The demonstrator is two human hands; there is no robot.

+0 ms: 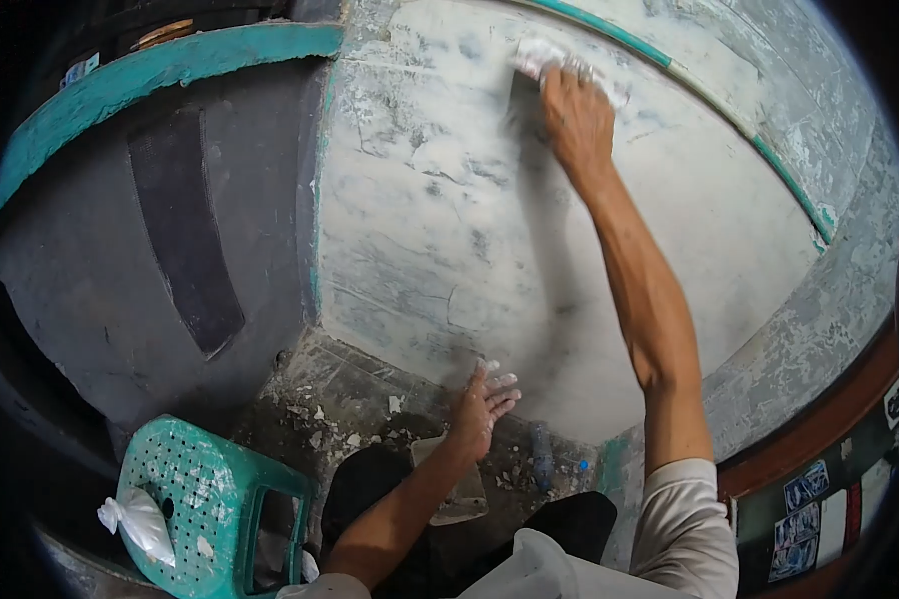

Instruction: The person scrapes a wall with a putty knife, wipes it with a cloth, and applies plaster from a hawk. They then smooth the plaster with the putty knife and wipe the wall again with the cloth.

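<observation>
My right hand (579, 118) is raised against the upper part of a patchy white-coated wall panel (400, 210). Its fingers are closed on a whitish, smeared flat pad (539, 57) pressed to the surface; its exact kind is not clear. Below, my left hand (481, 411) hangs in front of the panel's lower edge, with whitened fingertips spread apart and nothing in it. A shadow of my right arm falls down the panel.
A green perforated stool (205, 469) at lower left bears a tied plastic bag (138, 524). Flaked debris (320, 411), a light-coloured container (461, 504) and a plastic bottle (541, 454) lie on the floor. A teal-edged ledge (180, 62) juts out at upper left.
</observation>
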